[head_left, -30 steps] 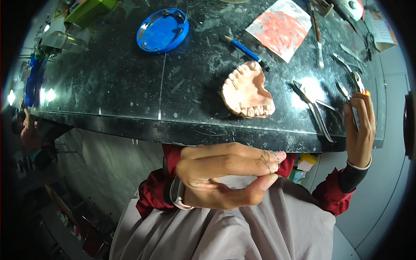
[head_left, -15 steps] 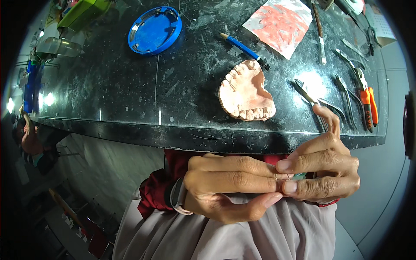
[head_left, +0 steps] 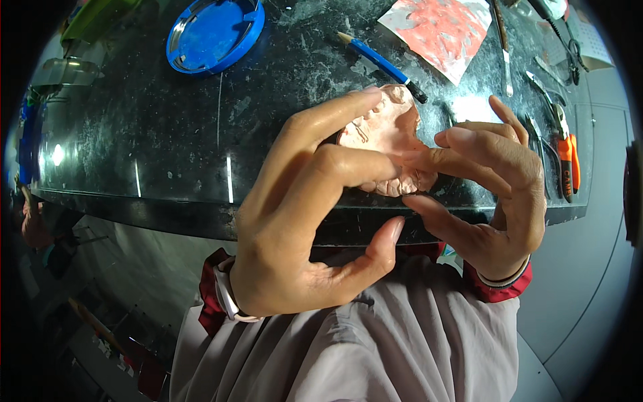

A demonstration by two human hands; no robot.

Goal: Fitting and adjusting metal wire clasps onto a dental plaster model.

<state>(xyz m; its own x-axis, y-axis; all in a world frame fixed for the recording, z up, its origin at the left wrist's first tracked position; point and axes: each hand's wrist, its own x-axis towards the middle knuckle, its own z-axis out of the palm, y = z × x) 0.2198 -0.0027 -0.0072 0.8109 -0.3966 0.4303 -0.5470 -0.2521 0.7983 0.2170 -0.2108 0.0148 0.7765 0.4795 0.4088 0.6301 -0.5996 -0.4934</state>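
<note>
- Our left hand [head_left: 301,228] and right hand [head_left: 489,187] are raised in front of us, fingers spread, their tips meeting over the near edge of the bench [head_left: 167,147].
- We cannot tell whether a small piece is pinched between the fingertips; neither hand is closed on anything we can make out.
- The pink dental cast [head_left: 388,144] sits on the bench just behind our fingers, apparently apart from them.
- We judge the step in hand to be fine fingertip work close to the cast; the next move calls for a steady, light touch.
- The blue round dish [head_left: 214,33] at far left looks empty.
- A blue-handled tool [head_left: 382,63], a pink wax sheet [head_left: 442,30] and orange-handled pliers [head_left: 568,164] lie farther off.
</note>
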